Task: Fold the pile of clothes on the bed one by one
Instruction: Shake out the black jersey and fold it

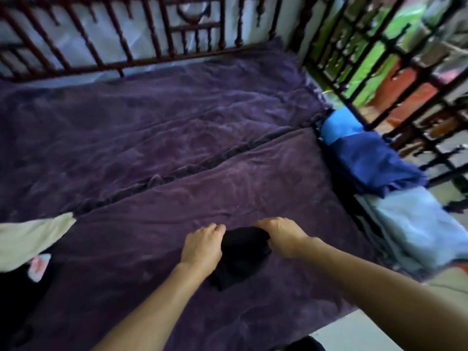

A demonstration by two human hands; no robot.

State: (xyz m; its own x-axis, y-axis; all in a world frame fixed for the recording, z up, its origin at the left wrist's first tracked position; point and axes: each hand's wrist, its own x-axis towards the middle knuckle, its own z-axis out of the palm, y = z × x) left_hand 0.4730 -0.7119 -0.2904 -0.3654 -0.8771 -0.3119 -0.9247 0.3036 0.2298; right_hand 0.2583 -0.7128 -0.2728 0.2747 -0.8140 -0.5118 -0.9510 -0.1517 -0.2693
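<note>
A small black garment lies folded on the purple bed cover near the front edge. My left hand grips its left side with curled fingers. My right hand grips its upper right corner, fingers curled over the cloth. Unfolded clothes lie at the left edge: a cream garment, a pink and white piece and dark cloth. Along the bed's right side sit folded clothes: a bright blue one, a dark blue one and a pale blue one.
A dark red wooden headboard rail runs along the far side. A dark lattice frame closes the right side. A crease runs diagonally across the cover. White floor shows at the bottom right.
</note>
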